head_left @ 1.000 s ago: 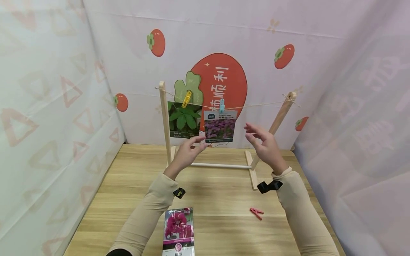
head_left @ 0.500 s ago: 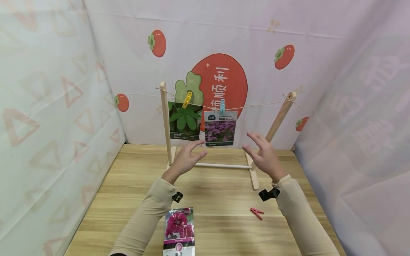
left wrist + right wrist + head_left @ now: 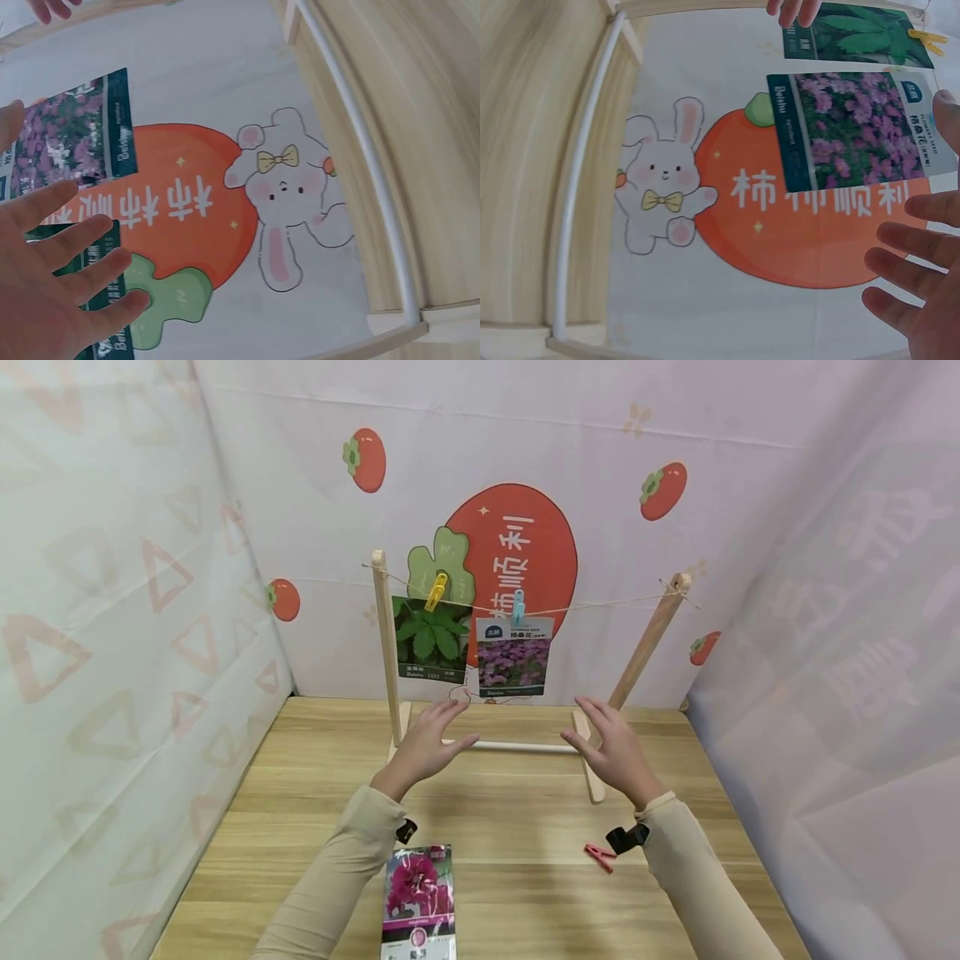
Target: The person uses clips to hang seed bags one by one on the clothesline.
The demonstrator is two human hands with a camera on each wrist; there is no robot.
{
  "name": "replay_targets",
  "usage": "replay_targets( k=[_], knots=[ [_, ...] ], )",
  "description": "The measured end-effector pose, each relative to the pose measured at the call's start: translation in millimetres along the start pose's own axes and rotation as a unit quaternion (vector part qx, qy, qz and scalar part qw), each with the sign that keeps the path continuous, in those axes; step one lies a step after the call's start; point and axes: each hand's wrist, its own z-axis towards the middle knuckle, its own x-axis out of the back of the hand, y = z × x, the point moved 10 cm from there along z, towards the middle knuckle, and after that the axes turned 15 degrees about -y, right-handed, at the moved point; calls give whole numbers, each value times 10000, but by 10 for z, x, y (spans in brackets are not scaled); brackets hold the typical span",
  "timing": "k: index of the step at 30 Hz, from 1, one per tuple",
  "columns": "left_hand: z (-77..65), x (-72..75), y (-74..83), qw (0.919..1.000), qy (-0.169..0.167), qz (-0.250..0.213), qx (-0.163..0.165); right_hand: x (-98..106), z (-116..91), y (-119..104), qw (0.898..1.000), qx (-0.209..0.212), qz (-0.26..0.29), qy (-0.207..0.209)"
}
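Two seed packets hang from a string (image 3: 592, 607) tied between two wooden posts. A yellow clothespin (image 3: 437, 592) clips the green-leaf packet (image 3: 431, 642) at the left, and a light-blue clothespin (image 3: 518, 607) clips the purple-flower packet (image 3: 513, 664) beside it. My left hand (image 3: 426, 745) hovers below the leaf packet with fingers extended, holding nothing. Below and right of the flower packet, my right hand (image 3: 613, 752) is likewise spread and bare. Neither hand touches a packet. A pink-flower packet (image 3: 417, 893) lies on the table near my left forearm, and a red clothespin (image 3: 600, 857) by my right wrist.
The wooden rack has a left post (image 3: 387, 652), a right post (image 3: 651, 639) and a white crossbar (image 3: 525, 747) low between them. Printed cloth walls (image 3: 300, 485) enclose the wooden table (image 3: 510, 827) at the back and both sides.
Both hands have moved down and back from the hanging packets, with their fingers opening wider. The purple-flower packet has swung slightly. The packet and red clothespin on the table have stayed put.
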Motion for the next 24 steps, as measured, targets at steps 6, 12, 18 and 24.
replay_targets(
  k=[6, 12, 18, 24],
  knots=[
    [-70, -167, -207, 9989, -293, -239, 287, -193, -127, 126, 9996, -215, 106, -172],
    [-184, -327, -429, 9975, -433, -369, 427, -404, -284, 304, 9974, -558, 313, -340],
    [-285, -452, -594, 9954, -509, -521, 627, -522, -444, 438, 9956, -768, 395, -365],
    [-371, -572, -719, 9915, -701, -645, 886, -630, -606, 531, 9938, -942, 417, -408]
  ],
)
